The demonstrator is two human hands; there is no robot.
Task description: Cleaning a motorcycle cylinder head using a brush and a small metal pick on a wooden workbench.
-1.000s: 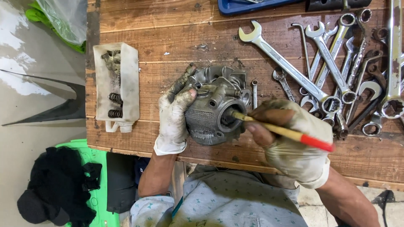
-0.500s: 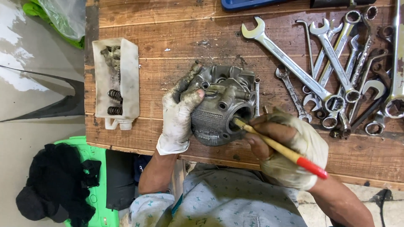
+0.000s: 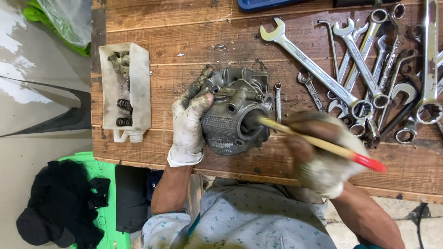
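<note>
A grey metal engine part (image 3: 235, 113) lies on the wooden workbench (image 3: 184, 32), its round opening turned toward me. My left hand (image 3: 189, 124), in a dirty white glove, grips the part's left side. In my right hand (image 3: 323, 157), gloved too and blurred by motion, is a brush with a wooden handle and red end (image 3: 318, 144). The brush tip sits inside the round opening.
Several wrenches (image 3: 364, 69) lie spread over the bench's right side, and a small one (image 3: 278, 99) rests just right of the part. A cut white plastic container (image 3: 125, 90) with springs stands at the left. A blue tray edge (image 3: 272, 3) shows at the top.
My right hand has shifted right and down, sweeping the brush inside the opening. My left hand has kept its grip on the part, which has turned slightly.
</note>
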